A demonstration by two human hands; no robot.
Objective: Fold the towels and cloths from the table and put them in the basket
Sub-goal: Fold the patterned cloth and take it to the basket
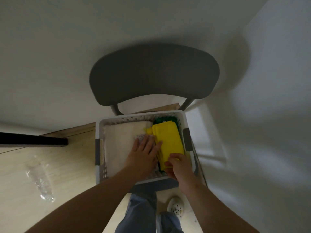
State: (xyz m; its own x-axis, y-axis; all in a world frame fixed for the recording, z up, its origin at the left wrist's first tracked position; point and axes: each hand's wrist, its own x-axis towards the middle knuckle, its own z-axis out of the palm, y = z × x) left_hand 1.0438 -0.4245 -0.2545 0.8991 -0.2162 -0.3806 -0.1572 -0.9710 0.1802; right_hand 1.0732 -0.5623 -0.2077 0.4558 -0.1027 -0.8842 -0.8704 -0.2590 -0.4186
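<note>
A white slotted basket [127, 117] with grey handles sits on a grey chair seat. Inside, a folded white towel [117, 140] fills the left half. A folded yellow cloth [170, 140] lies on the right, over a green cloth [161, 121] at the back. A patterned cloth [141, 137] peeks out in the middle. My left hand [144, 153] lies flat, fingers straight, pressing on the cloths at the yellow cloth's left edge. My right hand [178, 165] pinches the yellow cloth's near corner.
The chair's grey backrest [154, 73] rises behind the basket, against a white wall. A black bar [33, 140] juts in from the left above the pale wood floor [50, 165]. My legs and a white shoe [175, 207] are below the chair.
</note>
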